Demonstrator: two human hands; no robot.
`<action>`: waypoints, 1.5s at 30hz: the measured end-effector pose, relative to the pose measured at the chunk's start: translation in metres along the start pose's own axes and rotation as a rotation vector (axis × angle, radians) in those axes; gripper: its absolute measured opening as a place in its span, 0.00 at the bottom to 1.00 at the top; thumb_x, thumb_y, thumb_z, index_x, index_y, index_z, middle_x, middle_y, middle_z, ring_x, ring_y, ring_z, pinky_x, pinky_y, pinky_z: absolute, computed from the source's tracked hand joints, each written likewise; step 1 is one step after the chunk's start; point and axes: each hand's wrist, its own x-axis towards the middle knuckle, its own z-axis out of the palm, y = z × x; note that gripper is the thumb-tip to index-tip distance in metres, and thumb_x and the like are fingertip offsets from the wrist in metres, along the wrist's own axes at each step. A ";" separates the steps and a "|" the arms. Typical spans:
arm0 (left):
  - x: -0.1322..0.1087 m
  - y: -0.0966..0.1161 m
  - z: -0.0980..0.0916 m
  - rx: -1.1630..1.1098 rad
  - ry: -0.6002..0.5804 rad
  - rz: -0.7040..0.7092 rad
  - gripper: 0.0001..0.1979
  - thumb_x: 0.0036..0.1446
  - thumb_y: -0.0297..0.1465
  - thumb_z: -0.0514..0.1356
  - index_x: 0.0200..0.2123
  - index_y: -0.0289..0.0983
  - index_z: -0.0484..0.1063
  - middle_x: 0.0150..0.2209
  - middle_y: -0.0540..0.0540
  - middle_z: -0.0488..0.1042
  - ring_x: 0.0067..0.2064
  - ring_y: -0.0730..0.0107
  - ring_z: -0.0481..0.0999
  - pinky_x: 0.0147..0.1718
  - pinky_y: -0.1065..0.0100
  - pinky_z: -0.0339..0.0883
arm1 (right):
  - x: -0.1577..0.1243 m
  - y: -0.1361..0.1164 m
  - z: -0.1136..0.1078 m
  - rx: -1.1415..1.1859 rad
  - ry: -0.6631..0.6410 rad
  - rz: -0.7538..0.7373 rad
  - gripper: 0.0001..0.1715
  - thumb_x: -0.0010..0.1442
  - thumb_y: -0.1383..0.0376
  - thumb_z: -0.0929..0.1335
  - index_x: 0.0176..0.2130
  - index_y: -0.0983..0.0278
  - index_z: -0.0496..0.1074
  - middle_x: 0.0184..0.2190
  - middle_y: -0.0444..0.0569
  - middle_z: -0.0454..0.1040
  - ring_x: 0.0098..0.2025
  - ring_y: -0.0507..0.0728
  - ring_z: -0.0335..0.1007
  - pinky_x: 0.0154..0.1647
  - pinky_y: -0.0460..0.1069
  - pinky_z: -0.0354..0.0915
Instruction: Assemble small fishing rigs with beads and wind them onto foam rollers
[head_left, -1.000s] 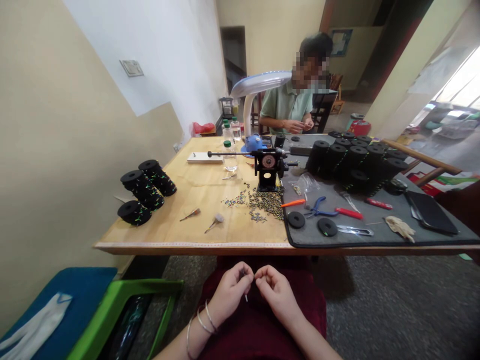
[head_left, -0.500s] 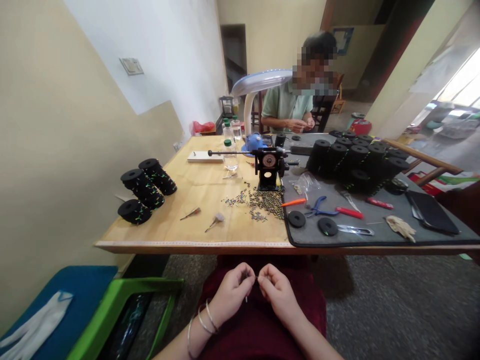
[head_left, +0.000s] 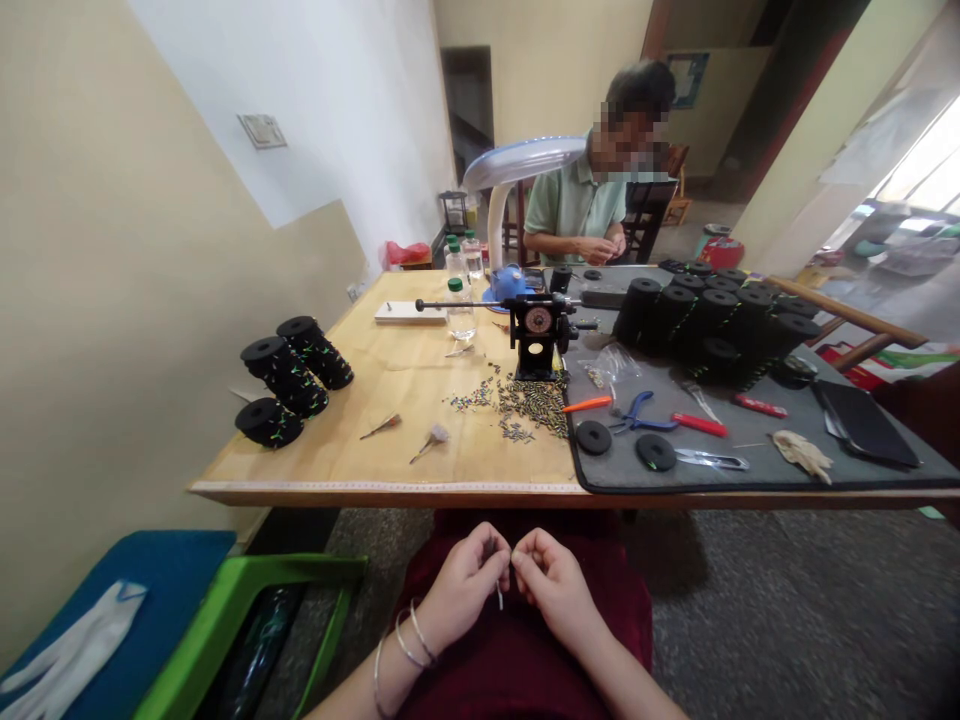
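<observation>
My left hand and my right hand meet above my lap, in front of the table edge. Both are closed in a pinch, with thumbs and fingertips almost touching. A short thin pale strip sticks out below the fingers of the left hand; its kind is too small to tell. Whatever the right fingertips pinch is hidden. On the table beyond lie many tiny striped pieces, heaped in front of a small black winding machine with a dial.
Black foam spools stand at the left, more spools at the right. On the grey mat lie blue pliers, snips and a glove. A lamp and bottles stand behind; a co-worker sits opposite.
My fingertips have drawn slightly closer together and a little up. The pale strip below the left fingers shows more clearly and further right.
</observation>
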 end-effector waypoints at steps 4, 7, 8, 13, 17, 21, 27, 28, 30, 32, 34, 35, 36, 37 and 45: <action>0.000 0.000 0.000 -0.024 -0.012 -0.001 0.07 0.56 0.33 0.56 0.29 0.36 0.63 0.22 0.53 0.68 0.24 0.74 0.67 0.23 0.73 0.60 | 0.000 0.000 0.000 0.004 0.011 0.006 0.18 0.54 0.52 0.67 0.26 0.63 0.64 0.17 0.40 0.66 0.17 0.48 0.56 0.17 0.43 0.53; -0.001 -0.002 0.000 -0.042 -0.023 -0.001 0.06 0.57 0.33 0.56 0.31 0.36 0.63 0.22 0.53 0.68 0.24 0.75 0.68 0.23 0.73 0.60 | -0.001 0.001 0.000 -0.023 0.018 -0.013 0.17 0.54 0.53 0.67 0.26 0.63 0.64 0.18 0.41 0.67 0.18 0.49 0.58 0.18 0.43 0.54; -0.001 -0.002 0.000 -0.036 -0.023 0.001 0.07 0.57 0.34 0.55 0.31 0.36 0.63 0.22 0.53 0.68 0.23 0.75 0.68 0.22 0.73 0.60 | -0.001 0.001 0.000 -0.035 0.019 -0.020 0.17 0.55 0.53 0.67 0.26 0.63 0.64 0.18 0.41 0.67 0.18 0.49 0.58 0.18 0.43 0.54; -0.001 -0.002 0.001 -0.007 -0.010 0.002 0.10 0.57 0.37 0.55 0.29 0.37 0.62 0.21 0.53 0.67 0.23 0.75 0.68 0.22 0.73 0.60 | 0.000 0.005 -0.001 -0.064 0.014 -0.047 0.16 0.55 0.54 0.67 0.26 0.63 0.65 0.18 0.42 0.68 0.19 0.49 0.59 0.19 0.44 0.56; -0.001 -0.002 0.001 -0.022 -0.007 -0.011 0.11 0.57 0.38 0.56 0.29 0.37 0.62 0.22 0.53 0.67 0.23 0.75 0.68 0.22 0.74 0.60 | 0.001 0.006 -0.002 -0.060 0.027 -0.045 0.16 0.55 0.54 0.67 0.26 0.63 0.65 0.18 0.42 0.68 0.19 0.49 0.59 0.19 0.44 0.56; -0.001 -0.003 0.001 -0.008 -0.018 -0.002 0.10 0.57 0.37 0.56 0.29 0.37 0.62 0.22 0.53 0.67 0.23 0.75 0.67 0.23 0.73 0.61 | 0.001 0.005 -0.002 -0.055 0.028 -0.038 0.14 0.54 0.56 0.67 0.26 0.63 0.65 0.17 0.40 0.66 0.18 0.49 0.57 0.18 0.44 0.55; -0.001 -0.001 0.000 0.002 -0.030 -0.009 0.10 0.57 0.37 0.55 0.29 0.37 0.62 0.21 0.53 0.67 0.22 0.75 0.67 0.23 0.73 0.61 | 0.001 0.002 -0.002 -0.063 0.026 -0.038 0.12 0.56 0.59 0.66 0.26 0.63 0.64 0.17 0.40 0.65 0.18 0.49 0.56 0.19 0.44 0.54; -0.001 -0.001 0.000 0.002 -0.035 -0.009 0.10 0.57 0.37 0.55 0.29 0.37 0.62 0.21 0.53 0.67 0.22 0.75 0.67 0.23 0.73 0.61 | 0.001 0.002 -0.001 -0.067 0.024 -0.039 0.12 0.56 0.59 0.66 0.26 0.63 0.64 0.17 0.40 0.65 0.18 0.49 0.57 0.19 0.44 0.54; -0.001 0.000 0.000 -0.006 -0.043 -0.014 0.10 0.57 0.36 0.55 0.29 0.37 0.61 0.21 0.53 0.67 0.23 0.76 0.66 0.23 0.73 0.60 | 0.001 0.001 -0.001 -0.085 0.015 -0.048 0.12 0.56 0.59 0.66 0.26 0.63 0.64 0.17 0.41 0.66 0.19 0.49 0.57 0.19 0.44 0.55; 0.000 0.000 0.000 -0.020 -0.048 -0.024 0.10 0.57 0.37 0.55 0.29 0.37 0.61 0.21 0.53 0.66 0.23 0.76 0.66 0.23 0.73 0.59 | 0.000 0.000 -0.001 -0.112 0.010 -0.059 0.12 0.56 0.60 0.66 0.25 0.63 0.64 0.17 0.41 0.66 0.19 0.50 0.58 0.20 0.44 0.55; 0.000 0.000 0.001 -0.032 -0.054 -0.030 0.09 0.57 0.36 0.55 0.29 0.37 0.61 0.22 0.54 0.66 0.23 0.76 0.66 0.23 0.73 0.59 | 0.000 -0.001 -0.001 -0.143 0.012 -0.071 0.11 0.56 0.61 0.65 0.25 0.63 0.63 0.17 0.41 0.67 0.19 0.50 0.59 0.20 0.44 0.56; 0.000 0.000 0.001 -0.035 -0.060 -0.029 0.09 0.57 0.36 0.55 0.30 0.37 0.61 0.22 0.54 0.65 0.23 0.76 0.65 0.23 0.73 0.60 | 0.000 -0.002 -0.001 -0.159 0.015 -0.077 0.11 0.56 0.61 0.65 0.25 0.63 0.63 0.17 0.41 0.66 0.19 0.50 0.59 0.21 0.44 0.56; 0.000 0.001 0.001 -0.035 -0.065 -0.024 0.09 0.57 0.36 0.56 0.30 0.37 0.61 0.22 0.54 0.65 0.23 0.76 0.65 0.23 0.73 0.60 | 0.000 -0.003 -0.001 -0.177 0.018 -0.084 0.11 0.56 0.62 0.65 0.25 0.63 0.63 0.17 0.41 0.66 0.19 0.50 0.58 0.21 0.44 0.56; 0.000 0.001 0.001 -0.030 -0.068 -0.015 0.09 0.56 0.36 0.56 0.30 0.37 0.61 0.22 0.54 0.64 0.23 0.76 0.65 0.23 0.73 0.60 | 0.000 -0.003 -0.001 -0.197 0.021 -0.093 0.10 0.56 0.63 0.65 0.25 0.63 0.62 0.17 0.41 0.66 0.20 0.50 0.58 0.21 0.44 0.55; -0.001 -0.002 0.000 0.093 -0.050 0.030 0.07 0.57 0.34 0.56 0.32 0.37 0.62 0.23 0.55 0.64 0.23 0.76 0.64 0.22 0.74 0.60 | -0.003 -0.007 -0.002 -0.407 0.033 -0.196 0.10 0.57 0.65 0.63 0.25 0.64 0.64 0.19 0.41 0.65 0.21 0.50 0.59 0.23 0.44 0.55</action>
